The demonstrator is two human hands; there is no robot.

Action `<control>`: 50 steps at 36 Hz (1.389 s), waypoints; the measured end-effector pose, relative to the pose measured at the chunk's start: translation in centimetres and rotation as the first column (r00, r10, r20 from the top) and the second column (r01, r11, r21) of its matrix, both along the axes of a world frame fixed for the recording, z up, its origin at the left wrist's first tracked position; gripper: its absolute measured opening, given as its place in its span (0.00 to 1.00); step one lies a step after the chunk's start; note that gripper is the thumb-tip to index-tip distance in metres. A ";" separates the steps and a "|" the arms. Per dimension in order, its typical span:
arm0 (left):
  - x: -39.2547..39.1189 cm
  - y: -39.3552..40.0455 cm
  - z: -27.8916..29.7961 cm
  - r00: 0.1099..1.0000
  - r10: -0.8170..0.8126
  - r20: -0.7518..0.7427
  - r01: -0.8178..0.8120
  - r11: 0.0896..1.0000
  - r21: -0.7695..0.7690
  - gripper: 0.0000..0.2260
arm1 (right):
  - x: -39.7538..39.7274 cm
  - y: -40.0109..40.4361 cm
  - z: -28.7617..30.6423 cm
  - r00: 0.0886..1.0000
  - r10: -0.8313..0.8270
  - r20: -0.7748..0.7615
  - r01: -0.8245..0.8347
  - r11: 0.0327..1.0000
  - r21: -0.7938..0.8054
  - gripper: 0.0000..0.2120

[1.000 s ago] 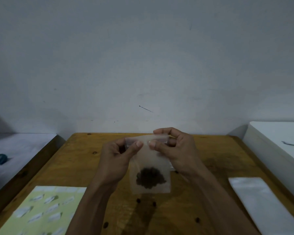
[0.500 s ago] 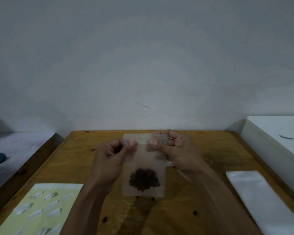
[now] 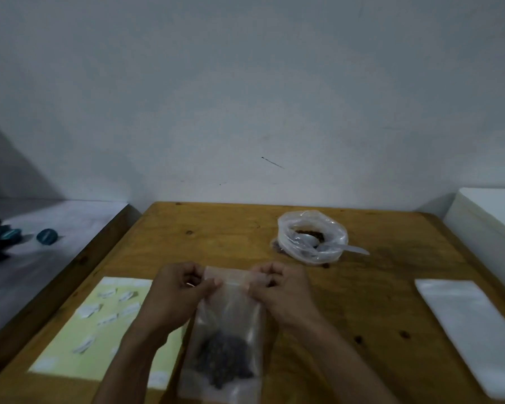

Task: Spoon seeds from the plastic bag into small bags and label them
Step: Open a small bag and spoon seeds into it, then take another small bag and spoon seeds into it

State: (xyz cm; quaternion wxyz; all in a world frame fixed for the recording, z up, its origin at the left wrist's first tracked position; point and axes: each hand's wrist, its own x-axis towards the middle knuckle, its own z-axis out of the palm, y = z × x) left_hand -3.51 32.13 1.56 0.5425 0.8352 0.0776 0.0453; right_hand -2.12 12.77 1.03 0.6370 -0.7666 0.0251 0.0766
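A small clear bag with a dark heap of seeds at its bottom hangs over the near middle of the wooden table. My left hand pinches the left end of its top strip, and my right hand pinches the right end. Farther back to the right sits the big plastic bag of brown seeds, rolled open, with a white plastic spoon lying in it. A pale yellow sheet with white labels lies on the left.
A stack of flat clear bags lies at the table's right side. A white box stands beyond the right edge. Left of the table, a grey surface holds dark round blue items. A plain wall rises behind.
Both hands have lowered the small bag toward me and now pinch its top corners farther apart. The view has tilted down, so the seed bag and spoon have come into sight.
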 end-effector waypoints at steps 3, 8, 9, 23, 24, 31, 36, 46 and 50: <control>0.6 0.6 -1.5 0.997 0.067 0.024 -0.071 0.977 0.201 0.10 | 0.4 1.3 -0.8 0.995 -0.014 0.097 0.038 0.966 -0.256 0.07; 1.4 0.3 -2.4 0.994 0.111 -0.015 -0.092 0.888 0.450 0.11 | 1.2 2.1 -1.9 0.978 0.046 0.203 0.079 0.820 -0.567 0.17; 1.5 0.2 -2.5 0.993 0.116 -0.032 -0.087 0.873 0.479 0.14 | 1.3 2.1 -2.1 0.978 0.058 0.202 0.079 0.788 -0.611 0.20; 1.4 -2.5 -1.0 0.968 0.112 0.224 -0.211 0.844 0.494 0.19 | 0.2 -1.0 -0.1 0.957 -0.004 0.291 0.149 0.864 -0.481 0.19; 1.5 -3.1 -0.7 0.965 0.097 0.246 -0.207 0.853 0.479 0.18 | 0.1 -1.7 0.3 0.956 -0.018 0.294 0.157 0.874 -0.459 0.18; 2.1 -12.1 1.9 0.917 -0.084 0.389 -0.083 0.916 0.393 0.12 | -0.7 -9.7 2.2 0.901 -0.146 0.408 0.336 0.830 -0.445 0.13; 2.5 -21.0 1.8 0.892 -0.283 0.352 0.150 0.921 0.359 0.08 | -0.8 -17.4 2.0 0.859 -0.346 0.378 0.491 0.765 -0.416 0.12; 4.5 -33.4 -1.4 0.873 -0.488 -0.026 0.427 0.736 0.525 0.12 | -2.1 -29.3 -1.0 0.846 -0.511 0.155 0.451 0.528 -0.720 0.30; 4.5 -34.8 -2.5 0.870 -0.487 -0.077 0.421 0.652 0.630 0.18 | -2.1 -29.9 -2.8 0.845 -0.519 0.127 0.441 0.544 -0.714 0.35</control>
